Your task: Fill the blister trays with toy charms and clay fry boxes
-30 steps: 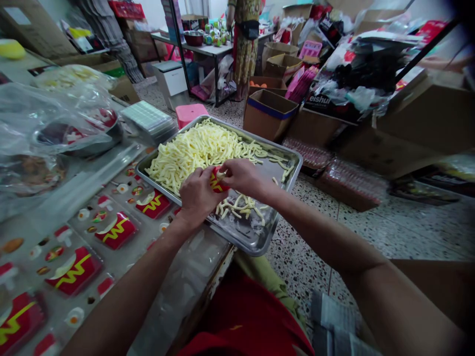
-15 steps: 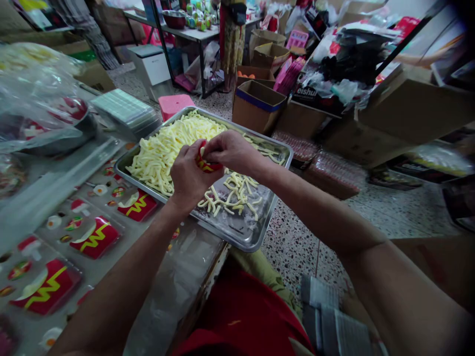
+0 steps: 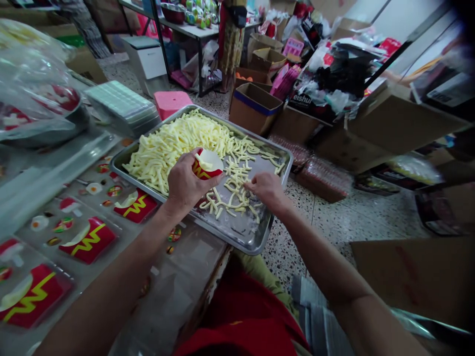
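My left hand (image 3: 187, 183) is closed around a small red french-fry box (image 3: 206, 167) with a yellow zigzag and a white inside, held tilted over the metal tray (image 3: 248, 243). A pale fry lies in its mouth. My right hand (image 3: 269, 190) is lower over the tray, fingers drawn together at the loose fries (image 3: 237, 185). Whether a fry is between its fingertips is hidden. A large heap of pale yellow fries (image 3: 178, 143) fills the tray's far left part.
Clear plastic packs with red fry boxes (image 3: 87, 240) and small toy food pieces lie on the table to the left. Stacked clear trays (image 3: 122, 106) and a bagged bowl (image 3: 44, 109) stand behind them. A pink stool (image 3: 171, 102) and cardboard boxes (image 3: 256, 105) are beyond the tray.
My right hand has moved away from the fry box, down and right to the loose fries. My left hand still holds the box, whose opening now shows.
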